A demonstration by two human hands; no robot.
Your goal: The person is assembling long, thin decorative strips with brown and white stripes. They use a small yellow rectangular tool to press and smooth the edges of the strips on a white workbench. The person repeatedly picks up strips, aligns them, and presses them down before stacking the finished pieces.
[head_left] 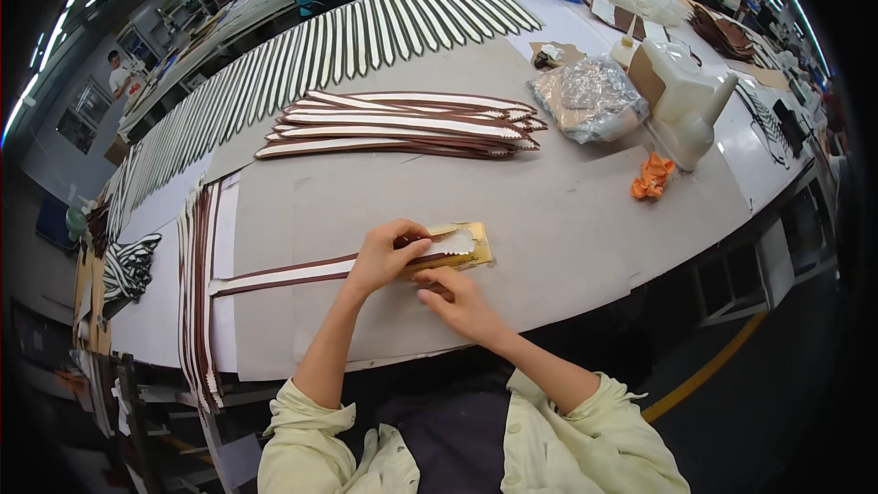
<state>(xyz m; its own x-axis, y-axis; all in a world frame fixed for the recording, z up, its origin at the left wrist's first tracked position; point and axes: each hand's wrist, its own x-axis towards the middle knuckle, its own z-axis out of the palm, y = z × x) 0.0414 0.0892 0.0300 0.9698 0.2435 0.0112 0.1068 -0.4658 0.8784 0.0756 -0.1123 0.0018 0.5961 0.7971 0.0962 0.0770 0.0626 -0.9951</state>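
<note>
A long brown and white strap (293, 274) lies lengthwise in front of me, its right end over a yellow block (482, 245). A whitish patch shows on top of that block, beside the strap's notched end. My left hand (389, 256) is closed on the strap just left of the block, thumb and fingers at its edges. Just below the strap's near edge is my right hand (460, 306), fingers bent and thumb apart, with nothing visible between them. Whether its fingertips touch the strap I cannot tell.
A pile of brown and white straps (402, 126) lies beyond my hands; more straps (197, 284) hang over the left front edge. Dark-edged white strips (320, 50) line the far side. At right are a plastic bottle (681, 101), a bubble-wrap bag (590, 99) and an orange crumpled piece (652, 176).
</note>
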